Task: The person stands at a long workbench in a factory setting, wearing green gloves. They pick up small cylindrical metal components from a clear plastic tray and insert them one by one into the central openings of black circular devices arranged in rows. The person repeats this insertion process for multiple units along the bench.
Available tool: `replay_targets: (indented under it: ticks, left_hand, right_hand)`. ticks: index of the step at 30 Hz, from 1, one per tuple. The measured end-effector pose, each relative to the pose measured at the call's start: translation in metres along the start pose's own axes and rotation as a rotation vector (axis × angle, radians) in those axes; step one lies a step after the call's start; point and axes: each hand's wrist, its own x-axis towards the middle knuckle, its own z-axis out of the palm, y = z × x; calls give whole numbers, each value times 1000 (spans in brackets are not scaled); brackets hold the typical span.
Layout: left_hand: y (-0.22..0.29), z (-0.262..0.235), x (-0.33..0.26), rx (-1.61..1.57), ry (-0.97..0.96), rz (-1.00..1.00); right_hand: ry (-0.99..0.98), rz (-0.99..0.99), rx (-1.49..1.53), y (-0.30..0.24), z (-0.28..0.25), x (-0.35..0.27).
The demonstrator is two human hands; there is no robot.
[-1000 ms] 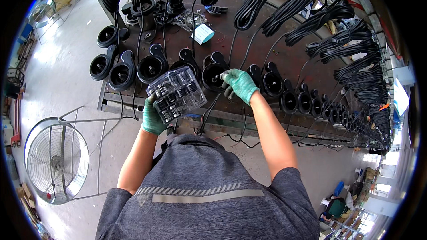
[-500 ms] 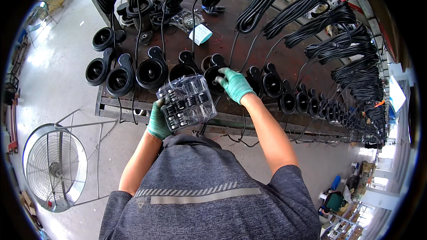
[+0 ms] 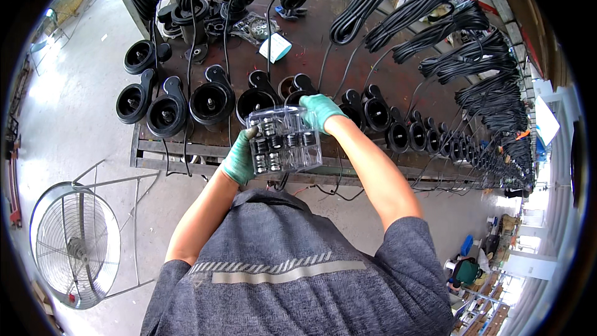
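Note:
My left hand [image 3: 240,158], in a green glove, grips the left side of a clear plastic compartment box [image 3: 298,165]. Small black and silvery ring-like parts [image 3: 273,143] lie in several of its compartments. The box is held over the bench's front edge. My right hand [image 3: 321,112], also gloved in green, is at the box's upper right corner, partly over a black round housing [image 3: 298,95]. Its fingertips point down and are hidden, so any hold cannot be made out. Left of it, another black cup-shaped housing [image 3: 211,104] shows a metal shaft in its middle.
Similar housings line the front of the dark bench [image 3: 336,78], their cables rising to hanging black coils [image 3: 367,3]. A pale blue paper [image 3: 276,47] and a bag of small metal parts [image 3: 255,28] lie farther back. A large round fan [image 3: 76,246] stands at lower left.
My right hand has drawn back slightly from the housing to the box's corner. The box has shifted right and turned straighter, with my left hand still on it.

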Motion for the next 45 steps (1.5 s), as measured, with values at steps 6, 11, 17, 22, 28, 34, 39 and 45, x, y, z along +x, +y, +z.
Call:
replay_targets:
  ticks: [6, 11, 17, 22, 28, 34, 39, 45]
  left_hand:
    - [-2, -2, -7, 72, 46, -52]
    - [-17, 0, -3, 147, 42, -135]
    - [-37, -3, 8, 184, 32, -231]
    - [-56, 17, 17, 94, -7, -242]
    - [-81, 19, 42, 102, 85, -181]
    - [-101, 25, 47, 83, 101, -55]
    - [-112, 33, 41, 68, 124, 54]
    - [-115, 39, 42, 92, 132, 68]
  right_hand:
    - [545, -56, 315, -30, -27, -58]
    - [167, -222, -52, -86, -29, -97]
    - [-20, -49, -71, -81, -25, -104]
    - [3, -144, -136, -54, -25, -113]
    - [120, -293, -107, -12, -28, -121]
    - [257, 191, 995, 116, -51, -119]
    - [48, 291, 1177, 141, -10, -114]
    - [-12, 343, 1020, 136, 0, -92]
